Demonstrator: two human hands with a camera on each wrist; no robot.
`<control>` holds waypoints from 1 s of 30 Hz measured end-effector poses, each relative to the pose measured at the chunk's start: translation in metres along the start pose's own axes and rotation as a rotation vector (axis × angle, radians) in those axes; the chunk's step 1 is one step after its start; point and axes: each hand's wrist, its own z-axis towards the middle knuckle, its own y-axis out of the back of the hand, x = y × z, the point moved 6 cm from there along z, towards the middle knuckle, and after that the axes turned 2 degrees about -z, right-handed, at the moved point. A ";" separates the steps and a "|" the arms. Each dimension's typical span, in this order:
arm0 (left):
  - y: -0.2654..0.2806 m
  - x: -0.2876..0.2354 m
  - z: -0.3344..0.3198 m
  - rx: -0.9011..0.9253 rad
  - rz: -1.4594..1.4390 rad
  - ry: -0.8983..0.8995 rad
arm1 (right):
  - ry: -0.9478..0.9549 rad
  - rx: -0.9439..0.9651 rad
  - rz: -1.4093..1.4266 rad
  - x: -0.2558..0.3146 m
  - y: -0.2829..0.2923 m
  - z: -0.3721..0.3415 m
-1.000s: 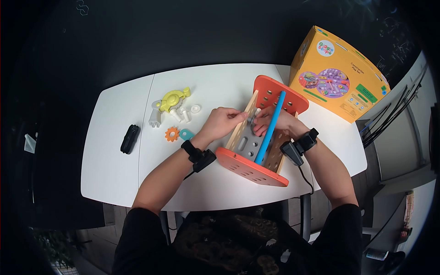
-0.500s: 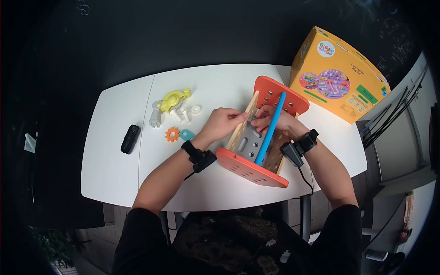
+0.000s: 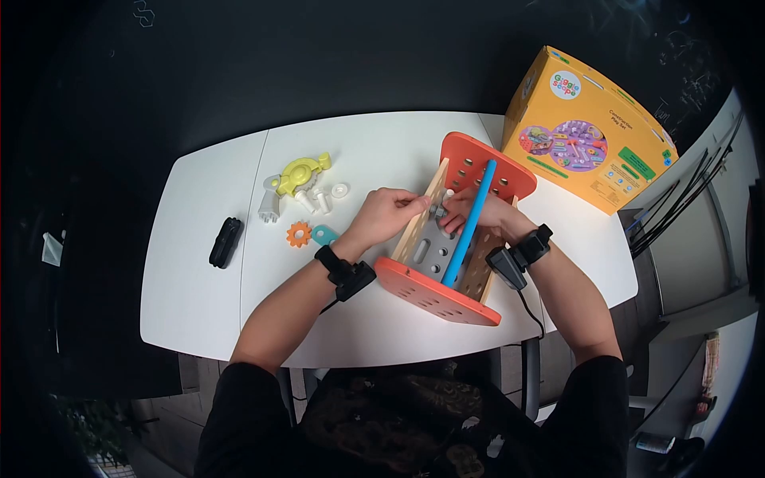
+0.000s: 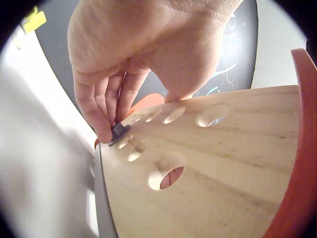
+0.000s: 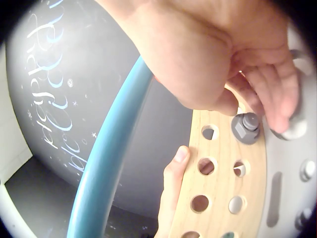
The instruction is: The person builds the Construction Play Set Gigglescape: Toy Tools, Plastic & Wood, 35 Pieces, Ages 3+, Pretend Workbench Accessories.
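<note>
A toy toolbox stands on the table, with orange end panels point(image 3: 438, 293), wooden sides point(image 4: 223, 158) and a grey holed base point(image 3: 435, 259). At its left side, my left hand point(image 3: 390, 213) pinches the dark grey head of a toy bolt point(image 4: 119, 132) against the outer face, the thumb resting on the top edge. Inside, a grey hex nut point(image 5: 246, 129) sits on the bolt's end. My right hand point(image 3: 484, 212) reaches in under the blue handle bar point(image 3: 472, 219), fingers loosely extended beside the nut. Its fingertips overlap a white piece point(image 5: 297, 129) at the base.
Left of the toolbox lie a yellow-green toy tool point(image 3: 301, 174), white screws point(image 3: 322, 199), a white ring point(image 3: 340, 190), an orange gear point(image 3: 299, 234), a teal link point(image 3: 323, 234) and a black case point(image 3: 227, 242). A yellow box point(image 3: 590, 127) stands at the back right.
My right fingers closed in around the nut half a second ago and now spread off it, leaving it visible. My left hand stays put at the wooden side.
</note>
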 end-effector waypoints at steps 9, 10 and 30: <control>0.000 -0.004 -0.002 0.011 -0.007 -0.016 | 0.121 -0.028 -0.095 0.005 -0.002 -0.004; 0.000 -0.004 -0.002 0.012 -0.006 -0.015 | 0.166 0.010 -0.094 0.006 -0.004 -0.004; 0.001 -0.004 -0.002 0.011 0.000 0.000 | 0.129 -0.022 -0.087 0.008 -0.005 -0.006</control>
